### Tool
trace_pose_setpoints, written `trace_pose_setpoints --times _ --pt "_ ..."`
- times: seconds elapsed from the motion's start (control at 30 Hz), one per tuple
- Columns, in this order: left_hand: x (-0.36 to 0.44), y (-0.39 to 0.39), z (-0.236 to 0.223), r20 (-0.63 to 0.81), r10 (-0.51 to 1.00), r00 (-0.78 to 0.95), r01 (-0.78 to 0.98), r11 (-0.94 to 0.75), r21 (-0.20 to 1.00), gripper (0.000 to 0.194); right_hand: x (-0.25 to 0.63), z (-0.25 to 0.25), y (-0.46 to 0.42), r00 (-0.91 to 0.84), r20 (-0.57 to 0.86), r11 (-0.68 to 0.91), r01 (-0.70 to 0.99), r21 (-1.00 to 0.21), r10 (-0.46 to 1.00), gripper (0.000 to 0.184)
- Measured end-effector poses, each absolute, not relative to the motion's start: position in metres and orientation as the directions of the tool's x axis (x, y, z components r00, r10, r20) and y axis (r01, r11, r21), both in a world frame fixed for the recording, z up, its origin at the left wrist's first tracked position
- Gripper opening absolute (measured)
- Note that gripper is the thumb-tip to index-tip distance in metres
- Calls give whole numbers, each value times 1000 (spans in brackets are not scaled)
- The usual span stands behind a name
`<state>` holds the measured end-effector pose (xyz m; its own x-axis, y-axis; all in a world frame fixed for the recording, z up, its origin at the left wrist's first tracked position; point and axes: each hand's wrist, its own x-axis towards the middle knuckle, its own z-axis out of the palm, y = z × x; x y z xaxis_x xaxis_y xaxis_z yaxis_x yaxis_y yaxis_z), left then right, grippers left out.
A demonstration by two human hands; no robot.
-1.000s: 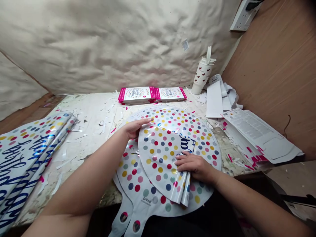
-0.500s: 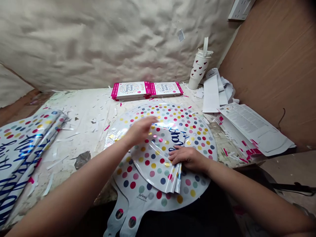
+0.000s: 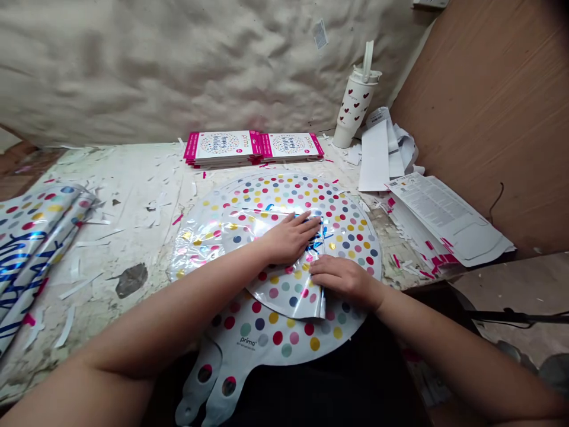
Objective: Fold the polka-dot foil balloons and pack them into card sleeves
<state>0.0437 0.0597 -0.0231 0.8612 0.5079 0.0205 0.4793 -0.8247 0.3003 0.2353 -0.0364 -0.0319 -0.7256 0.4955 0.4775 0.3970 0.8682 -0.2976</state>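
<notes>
A flat round foil balloon [image 3: 278, 338] with coloured dots lies in front of me, its tail hanging over the table's front edge beside another tail. On top of it is a folded dotted foil balloon [image 3: 284, 293] with blue lettering, its straight folded edge on the right. My left hand [image 3: 291, 238] is laid flat on the upper part of the folded balloon, fingers stretched out and covering some lettering. Lower down, my right hand [image 3: 344, 280] rests over the folded edge with its fingers extended and pressing down. Neither hand grasps anything.
Two stacks of pink-edged packets [image 3: 226, 144] sit at the back. A white tumbler [image 3: 354, 107] with hearts stands behind loose papers [image 3: 376, 154] and printed card [image 3: 444, 210]. More folded dotted balloons [image 3: 31, 237] lie left. Paper scraps litter the worn table [image 3: 133, 178].
My left hand has come down from above the balloon and now lies flat on it, farther right. The folded layers at the right edge look flatter. The view has shifted slightly.
</notes>
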Motion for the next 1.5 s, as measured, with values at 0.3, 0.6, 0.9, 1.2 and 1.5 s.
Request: trace_pose_setpoints --times 0.3,0.6,0.9,1.2,1.5 --pt "44 53 -27 -41 572 819 549 -760 347 52 246 -15 -20 -608 16 310 382 -871 794 18" --pt "-94 57 -7 -90 916 392 895 -357 266 52 225 -23 25 -19 -477 -420 446 -791 879 21" --pt "-15 -29 -13 -114 746 656 746 -619 248 68 216 -6 27 55 -308 -255 708 -659 950 26" --pt "-28 -26 -15 -190 738 648 757 -596 267 70 197 -21 -11 -590 208 603 797 -3 780 30" --pt "-57 -30 -10 -126 917 378 920 -357 160 70 213 -39 1 -567 257 607 786 -116 783 32"
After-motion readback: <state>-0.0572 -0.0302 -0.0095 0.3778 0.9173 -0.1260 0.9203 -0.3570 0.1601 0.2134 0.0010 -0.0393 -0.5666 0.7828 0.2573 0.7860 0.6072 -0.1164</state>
